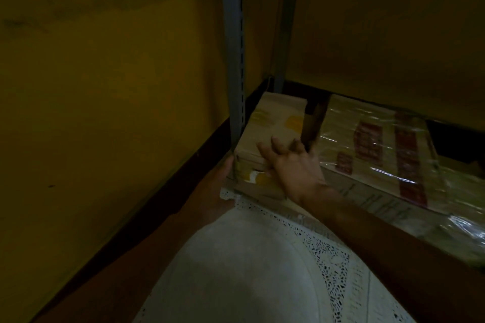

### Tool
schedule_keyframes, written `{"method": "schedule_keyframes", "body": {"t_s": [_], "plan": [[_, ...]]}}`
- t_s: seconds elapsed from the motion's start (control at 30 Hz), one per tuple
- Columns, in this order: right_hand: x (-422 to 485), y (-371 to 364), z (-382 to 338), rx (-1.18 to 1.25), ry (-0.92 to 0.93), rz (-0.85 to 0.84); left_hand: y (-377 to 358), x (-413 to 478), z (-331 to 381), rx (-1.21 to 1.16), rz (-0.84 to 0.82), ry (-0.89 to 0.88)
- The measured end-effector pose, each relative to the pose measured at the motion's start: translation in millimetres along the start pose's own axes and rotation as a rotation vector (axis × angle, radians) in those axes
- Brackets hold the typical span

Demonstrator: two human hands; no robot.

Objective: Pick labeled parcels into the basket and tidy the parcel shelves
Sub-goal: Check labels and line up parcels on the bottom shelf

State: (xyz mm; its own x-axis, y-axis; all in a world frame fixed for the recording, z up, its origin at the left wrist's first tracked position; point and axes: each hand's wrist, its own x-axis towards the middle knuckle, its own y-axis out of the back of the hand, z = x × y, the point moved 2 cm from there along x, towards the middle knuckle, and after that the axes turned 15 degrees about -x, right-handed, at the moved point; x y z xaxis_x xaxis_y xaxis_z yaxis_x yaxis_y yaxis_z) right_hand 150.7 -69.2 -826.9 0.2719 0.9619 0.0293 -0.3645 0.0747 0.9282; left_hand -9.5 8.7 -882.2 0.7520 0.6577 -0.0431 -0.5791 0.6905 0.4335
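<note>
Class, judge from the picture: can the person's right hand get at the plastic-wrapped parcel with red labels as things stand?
Probably yes. The right hand rests with fingers spread on the cardboard box, right beside the plastic-wrapped parcel. The parcel's top lies uncovered, and nothing visible stands between them.

Matt cardboard box (273, 123), glossy plastic-wrapped parcel (372, 144)

Cannot see fingers of left hand (223, 178) behind corner of cardboard box (273, 123), cannot read blurred red print on film-wrapped parcel (380, 144) cut off at right edge, cannot tell contents of dark gap (313, 118) between them.
</note>
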Motion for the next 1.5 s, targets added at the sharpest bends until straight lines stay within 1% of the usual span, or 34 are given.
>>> {"method": "schedule_keyframes", "body": {"t_s": [0.03,0.1,0.13,0.17,0.27,0.33,0.43,0.5,0.63,0.7,0.77,0.97,1.03,1.1,1.13,1.2,1.27,1.33,1.43,1.5], "plan": [[-2,3,2,0.07,0.022,0.048,4,-3,1,-0.001,-0.009,-0.045],[-7,17,8,0.407,0.032,0.106,8,-5,7,-0.049,-0.025,-0.133],[-10,24,11,0.536,0.042,0.152,7,-5,11,-0.101,-0.028,-0.155],[-12,33,15,0.589,0.045,0.209,6,-4,16,-0.152,-0.022,-0.17],[-15,55,31,0.548,0.017,0.332,6,1,33,-0.211,0.061,-0.222],[-13,78,49,0.604,-0.022,0.297,8,7,38,-0.24,0.109,-0.256],[-8,115,74,0.873,-0.013,0.147,14,10,40,-0.328,0.145,-0.225],[-8,130,87,0.995,-0.023,0.098,16,11,42,-0.306,0.138,-0.196],[-12,128,103,1.171,-0.129,0.022,13,4,60,-0.418,-0.049,-0.132],[-15,121,108,1.244,-0.188,-0.021,13,-2,71,-0.493,-0.11,-0.106],[-18,112,109,1.323,-0.245,-0.047,15,-8,79,-0.551,-0.137,-0.083],[-21,88,104,1.483,-0.424,-0.107,21,-22,95,-0.608,-0.186,-0.093],[-24,81,106,1.563,-0.462,-0.19,21,-21,100,-0.608,-0.236,-0.079],[-29,74,107,1.596,-0.453,-0.276,20,-21,104,-0.599,-0.286,-0.055],[-30,71,106,1.593,-0.464,-0.285,18,-21,105,-0.596,-0.296,-0.047],[-35,66,106,1.617,-0.477,-0.207,19,-20,107,-0.651,-0.239,-0.043],[-40,68,104,1.654,-0.379,-0.09,23,-15,112,-0.758,-0.118,-0.062],[-46,72,102,1.641,-0.307,-0.029,24,-6,123,-0.822,-0.063,-0.062],[-60,76,101,1.76,-0.234,0.024,15,8,156,-0.834,-0.088,-0.047],[-77,79,113,1.814,-0.302,0.053,4,20,183,-0.778,-0.204,-0.053]]}}
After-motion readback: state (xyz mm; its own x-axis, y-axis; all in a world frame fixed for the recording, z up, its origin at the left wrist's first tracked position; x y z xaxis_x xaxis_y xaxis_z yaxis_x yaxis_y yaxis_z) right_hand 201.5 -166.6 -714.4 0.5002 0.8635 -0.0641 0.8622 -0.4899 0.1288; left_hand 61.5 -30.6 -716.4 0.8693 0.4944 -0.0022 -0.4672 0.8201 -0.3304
